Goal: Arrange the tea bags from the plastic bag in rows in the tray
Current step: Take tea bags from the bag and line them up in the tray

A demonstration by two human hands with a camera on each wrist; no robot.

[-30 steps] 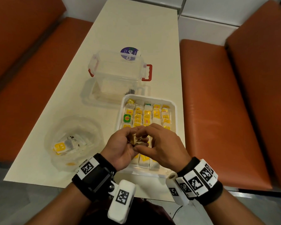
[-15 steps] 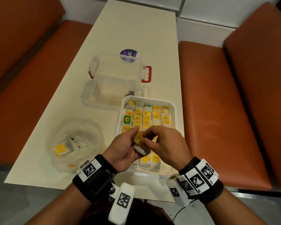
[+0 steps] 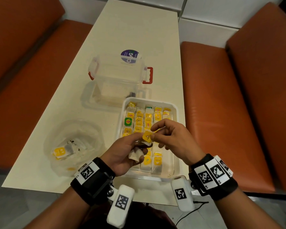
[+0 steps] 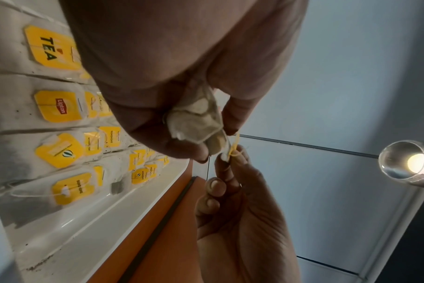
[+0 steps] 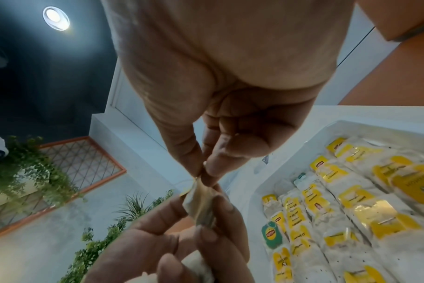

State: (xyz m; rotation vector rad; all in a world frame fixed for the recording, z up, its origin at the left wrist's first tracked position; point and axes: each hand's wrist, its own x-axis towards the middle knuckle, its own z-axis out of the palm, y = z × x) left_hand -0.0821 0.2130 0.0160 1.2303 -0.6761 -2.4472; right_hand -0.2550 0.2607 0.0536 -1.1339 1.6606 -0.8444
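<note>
On a cream table [image 3: 130, 30] between orange benches, the left hand [image 3: 122, 154] clutches a crumpled white paper tea bag [image 3: 136, 155] above the white plastic tray [image 3: 176, 146]'s near end. The right hand [image 3: 173, 139] pinches its yellow tag [image 3: 147, 136]. Beyond them, laid tags read Lipton, TEA, MOMENT. Left of the tray sits the clear plastic bag [image 3: 73, 146].

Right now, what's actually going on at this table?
A person is sorting tea bags into a white tray, which already holds several rows. The left hand grips a crumpled tea bag above the tray, while the right hand pinches its yellow tag. A few bags remain in the plastic bag to the left. A clear lidded box sits beyond the tray.
</note>
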